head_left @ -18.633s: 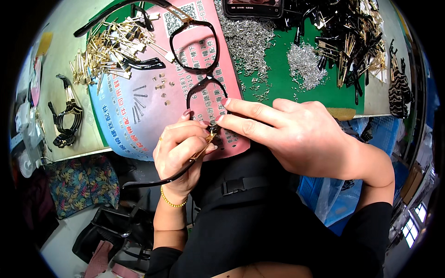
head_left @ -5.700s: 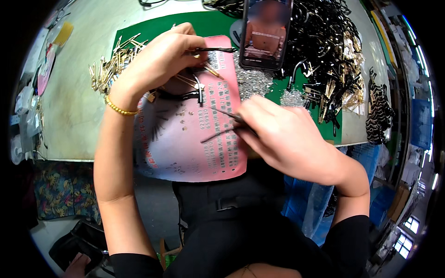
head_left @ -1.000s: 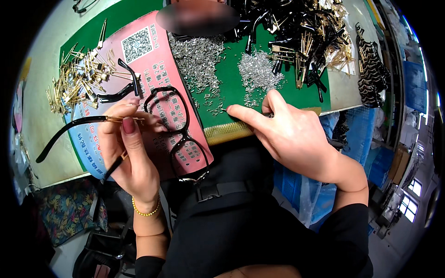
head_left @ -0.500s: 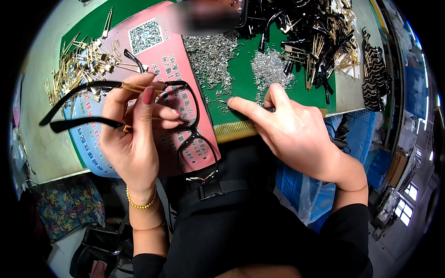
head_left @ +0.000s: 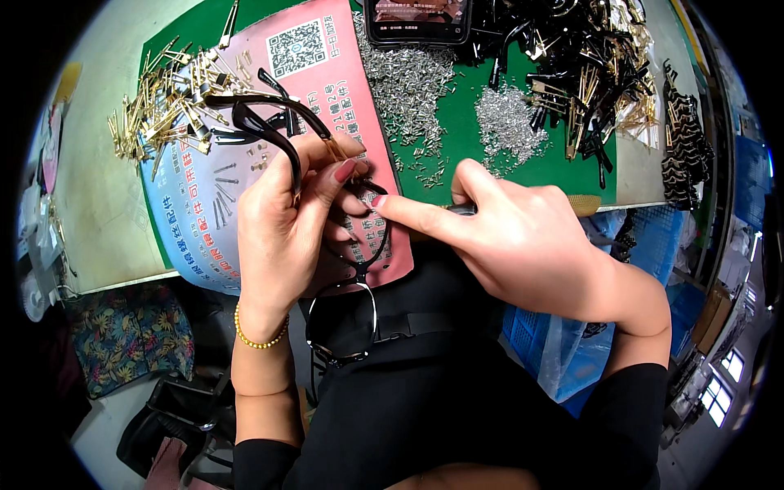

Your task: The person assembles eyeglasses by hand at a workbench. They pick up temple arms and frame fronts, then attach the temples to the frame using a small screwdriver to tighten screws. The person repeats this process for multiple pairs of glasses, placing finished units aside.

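Both hands (head_left: 286, 220) (head_left: 523, 241) around black eyeglass frame (head_left: 343, 278), above pink sheet (head_left: 327, 90).

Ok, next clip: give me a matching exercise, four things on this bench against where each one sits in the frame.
Things:
1. black glasses frame
2. brass-coloured hinge parts
3. heap of small silver screws
4. phone

Places:
A. top edge of the green mat, screen lit
B. on the mat to the right of the pink sheet
C. far left of the bench, beside the pink sheet
D. held in the left hand, right hand at its hinge

Pairs: 1-D, 2-C, 3-B, 4-A
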`<state>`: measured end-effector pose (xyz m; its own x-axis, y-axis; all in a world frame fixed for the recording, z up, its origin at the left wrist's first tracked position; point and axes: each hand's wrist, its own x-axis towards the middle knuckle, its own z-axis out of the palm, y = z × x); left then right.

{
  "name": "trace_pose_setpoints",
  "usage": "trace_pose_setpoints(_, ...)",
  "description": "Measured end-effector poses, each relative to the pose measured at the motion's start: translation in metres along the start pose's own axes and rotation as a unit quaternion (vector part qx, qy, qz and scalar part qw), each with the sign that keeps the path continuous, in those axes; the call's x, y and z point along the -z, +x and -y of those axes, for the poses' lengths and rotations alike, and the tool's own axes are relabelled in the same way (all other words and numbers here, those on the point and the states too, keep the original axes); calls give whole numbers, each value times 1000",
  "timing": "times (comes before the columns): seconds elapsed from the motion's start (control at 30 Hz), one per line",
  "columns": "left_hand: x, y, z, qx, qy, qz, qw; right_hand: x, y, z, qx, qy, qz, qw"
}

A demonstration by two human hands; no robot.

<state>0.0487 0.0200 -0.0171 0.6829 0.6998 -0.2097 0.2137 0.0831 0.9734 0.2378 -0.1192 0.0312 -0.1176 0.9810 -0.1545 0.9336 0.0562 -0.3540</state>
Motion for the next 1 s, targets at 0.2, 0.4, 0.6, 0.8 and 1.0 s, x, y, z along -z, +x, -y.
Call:
trace_pose_setpoints(0.2, -2, -2, 2, -20, 19, 8, 1000, -5, 6, -4, 12, -9, 3, 1000)
trace_pose_setpoints(0.4, -3, 1, 15, -205, 171, 18, 964, -4, 8, -3, 11, -25, 17, 999)
trace_pose_setpoints(0.6, -4, 0, 13, -143, 202, -1, 969, -3, 9, -2, 6, -23, 19, 1000)
trace_pose_setpoints(0.8, -6, -4, 17, -191, 223, -22, 956, -10, 12, 2, -7, -29, -44, 999)
trace_pose_setpoints(1.0, -10, -1, 5, -57, 89, -37, 994, -19, 11, 5, -19, -50, -76, 996)
